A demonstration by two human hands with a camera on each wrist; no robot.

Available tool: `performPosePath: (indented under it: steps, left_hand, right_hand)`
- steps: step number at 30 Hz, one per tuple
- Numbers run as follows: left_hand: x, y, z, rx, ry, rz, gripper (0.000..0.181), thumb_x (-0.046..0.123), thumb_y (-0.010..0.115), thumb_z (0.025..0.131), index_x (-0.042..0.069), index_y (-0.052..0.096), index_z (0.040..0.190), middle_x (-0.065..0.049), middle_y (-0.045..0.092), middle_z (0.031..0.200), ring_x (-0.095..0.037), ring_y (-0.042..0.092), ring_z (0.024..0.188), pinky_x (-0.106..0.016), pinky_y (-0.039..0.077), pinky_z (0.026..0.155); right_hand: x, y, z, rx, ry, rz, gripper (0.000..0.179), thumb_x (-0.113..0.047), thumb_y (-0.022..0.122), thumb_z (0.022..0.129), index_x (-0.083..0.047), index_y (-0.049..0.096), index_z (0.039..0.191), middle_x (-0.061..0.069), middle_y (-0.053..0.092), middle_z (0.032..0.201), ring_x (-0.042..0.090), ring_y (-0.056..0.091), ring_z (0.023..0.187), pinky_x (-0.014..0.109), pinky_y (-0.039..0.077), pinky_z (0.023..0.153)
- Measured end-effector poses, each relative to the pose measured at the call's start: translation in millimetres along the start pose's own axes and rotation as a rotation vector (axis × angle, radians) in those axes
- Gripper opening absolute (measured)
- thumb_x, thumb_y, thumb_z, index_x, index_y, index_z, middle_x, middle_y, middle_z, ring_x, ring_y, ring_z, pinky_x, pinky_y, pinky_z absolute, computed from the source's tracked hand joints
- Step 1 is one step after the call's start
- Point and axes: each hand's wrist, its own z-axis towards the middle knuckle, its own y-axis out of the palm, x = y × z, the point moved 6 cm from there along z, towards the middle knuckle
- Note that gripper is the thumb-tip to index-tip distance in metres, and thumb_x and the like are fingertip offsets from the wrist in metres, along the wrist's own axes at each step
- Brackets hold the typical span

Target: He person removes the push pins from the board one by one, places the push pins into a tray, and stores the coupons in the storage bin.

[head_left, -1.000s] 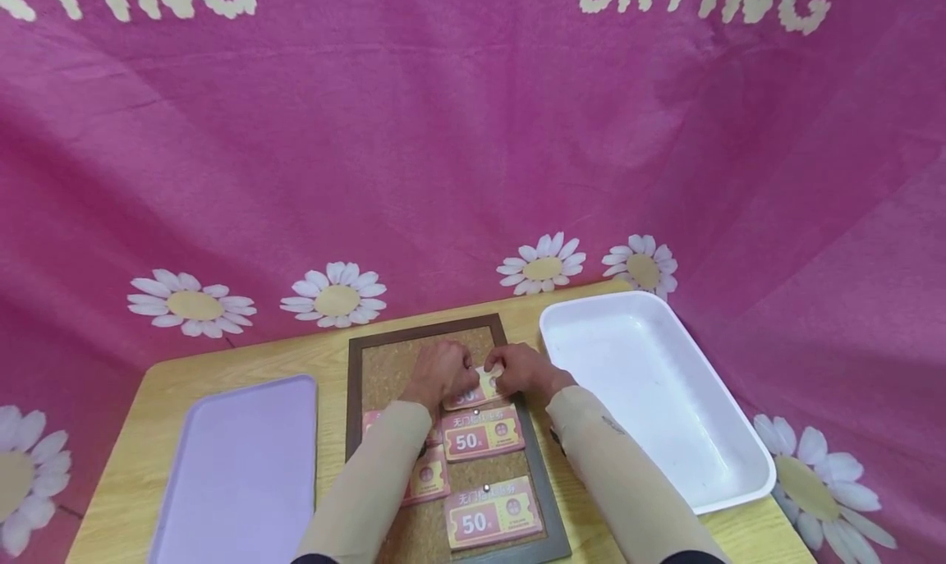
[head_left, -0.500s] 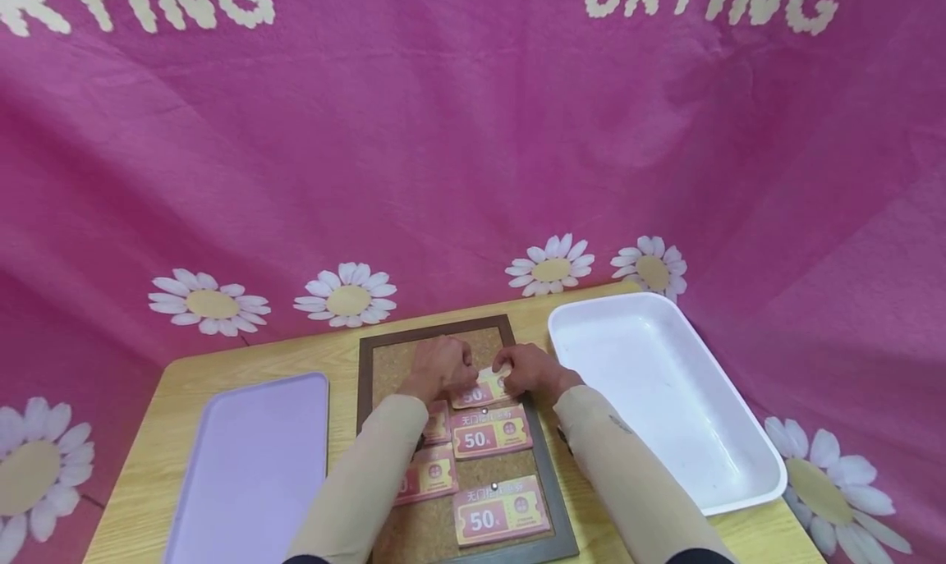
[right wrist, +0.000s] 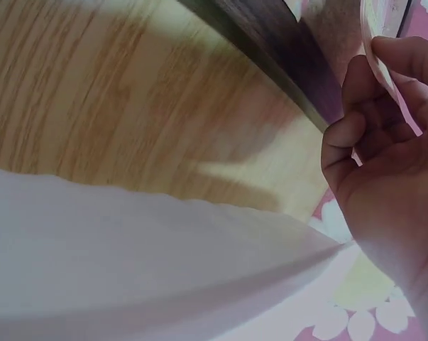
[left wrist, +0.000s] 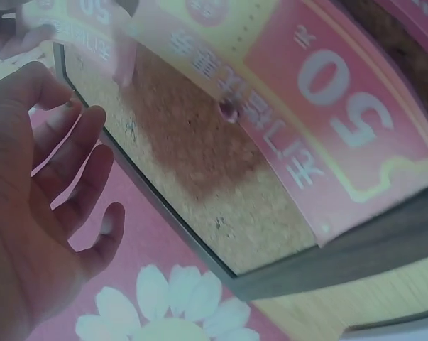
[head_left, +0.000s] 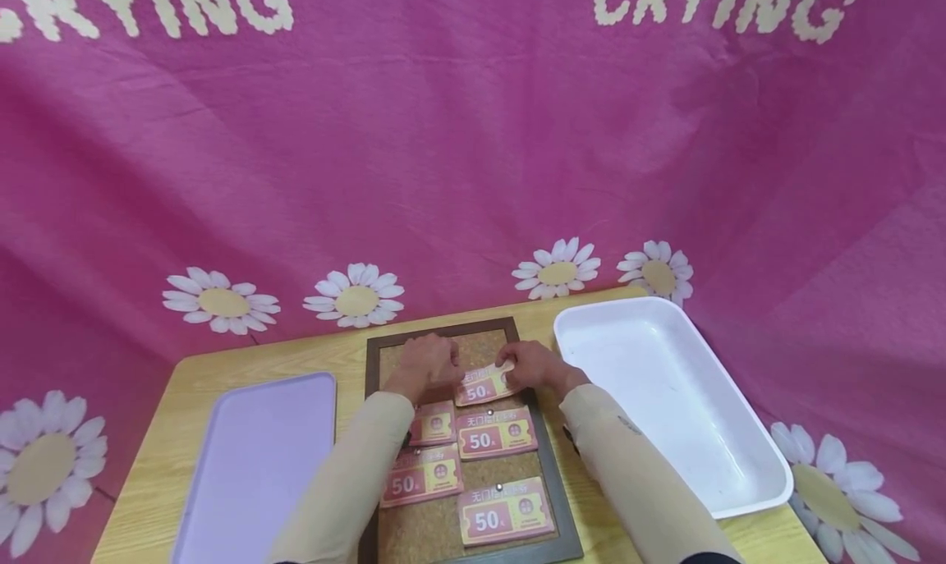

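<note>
At mid-frame, a coupon pinched over a cork board

Along the left of the frame hangs a magenta cloth printed with daisies, one big flower at the lower left. Next to it, on a wooden table, lies a lilac tray.

Left of centre, two red-and-yellow coupons sit on the dark-framed board, the upper one and the lower one both partly covered by the beige left sleeve. Above them is the left hand, just beside the coupon's left end — its fingers loosely bent, thumb and forefinger tips close together (whether something tiny sits between them, I cannot tell).

At centre, the coupon bows in the grip of the right hand, thumb and fingers closed on its right end. Below it come two more coupons, each with a pin at its top: one just under, another near the bottom edge.

Right of centre, a deep white tray stands beside the board — the beige right sleeve passes in front of its near side. At the lower right is another large daisy.
</note>
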Motion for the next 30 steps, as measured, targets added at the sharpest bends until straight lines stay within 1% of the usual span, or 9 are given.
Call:
performPosePath:
  steps: [5,8,11,15,18,20,22,26,30]
  left_hand:
    - [-8.0,-2.8,-6.5,-0.019,-0.006,-0.014,0.014,0.035,0.063,0.077,0.024,0.060,0.069,0.008,0.055,0.066,-0.012,0.051,0.066,-0.037,0.044,0.068]
    - [-13.6,-3.5,-9.9,-0.037,-0.018,-0.029,0.014,0.034,0.063,0.078,0.024,0.059,0.069,0.008,0.053,0.065,-0.012,0.048,0.063,-0.034,0.041,0.066]
    - [-19.3,-4.1,-13.4,-0.052,-0.024,-0.044,0.013,0.036,0.063,0.080,0.024,0.061,0.073,0.008,0.056,0.067,-0.011,0.049,0.064,-0.032,0.042,0.063]
    - [-27.6,-3.6,-17.8,-0.066,-0.038,-0.053,0.014,0.038,0.065,0.081,0.026,0.062,0.076,0.007,0.059,0.070,-0.012,0.052,0.065,-0.031,0.042,0.060]
    - [-34.4,-4.1,-22.5,-0.072,-0.056,-0.044,0.012,0.037,0.064,0.080,0.026,0.062,0.075,0.007,0.059,0.071,-0.012,0.053,0.065,-0.032,0.043,0.060]
    - [-38.0,-5.6,-26.4,-0.074,-0.053,-0.043,0.008,0.034,0.064,0.078,0.026,0.063,0.075,0.006,0.060,0.070,-0.013,0.052,0.065,-0.033,0.043,0.061]
    - [-41.8,-7.2,-29.4,-0.077,-0.056,-0.039,0.009,0.035,0.065,0.077,0.026,0.063,0.075,0.006,0.060,0.071,-0.013,0.053,0.066,-0.034,0.044,0.061]
    - [-51.5,-10.4,-35.4,-0.077,-0.066,-0.031,0.009,0.034,0.065,0.076,0.026,0.064,0.074,0.006,0.060,0.071,-0.014,0.054,0.067,-0.034,0.045,0.060]
    - [-61.9,-13.7,-40.2,-0.085,-0.083,-0.022,0.009,0.036,0.063,0.075,0.026,0.063,0.075,0.005,0.061,0.075,-0.015,0.056,0.070,-0.035,0.045,0.061]
  right_hand:
    - [-3,-4,-1.0,0.010,-0.015,0.004,0.028,-0.013,0.069,0.073,-0.017,0.067,0.100,0.001,0.068,0.095,0.015,0.055,0.082,0.032,0.047,0.079]
    - [-6,-6,-1.2,0.015,-0.023,0.024,0.027,-0.012,0.069,0.075,-0.016,0.068,0.101,0.002,0.068,0.093,0.015,0.055,0.081,0.032,0.047,0.079]
    - [-8,-6,-0.6,0.018,-0.023,0.038,0.026,-0.011,0.069,0.076,-0.016,0.068,0.102,0.001,0.067,0.091,0.014,0.055,0.081,0.032,0.047,0.079]
    - [-11,-5,0.2,0.027,-0.015,0.036,0.023,-0.011,0.068,0.079,-0.019,0.068,0.100,0.000,0.068,0.094,0.014,0.056,0.083,0.033,0.048,0.081]
    - [-15,-6,-0.6,0.045,-0.036,0.015,0.020,-0.012,0.067,0.081,-0.020,0.068,0.100,0.000,0.070,0.097,0.015,0.058,0.086,0.036,0.048,0.084]
    - [-17,-7,-2.1,0.058,-0.052,0.000,0.020,-0.013,0.067,0.081,-0.020,0.069,0.099,0.000,0.070,0.098,0.015,0.059,0.087,0.036,0.049,0.085]
    - [-19,-10,-3.9,0.067,-0.065,-0.010,0.020,-0.013,0.066,0.081,-0.019,0.069,0.100,0.000,0.071,0.098,0.016,0.059,0.086,0.036,0.049,0.084]
    - [-21,-15,-6.6,0.065,-0.060,0.005,0.021,-0.013,0.065,0.082,-0.017,0.069,0.102,0.002,0.069,0.099,0.017,0.057,0.085,0.034,0.048,0.081]
    - [-22,-20,-6.9,0.066,-0.060,0.010,0.022,-0.012,0.064,0.082,-0.016,0.068,0.103,0.005,0.069,0.105,0.018,0.056,0.088,0.035,0.047,0.081]
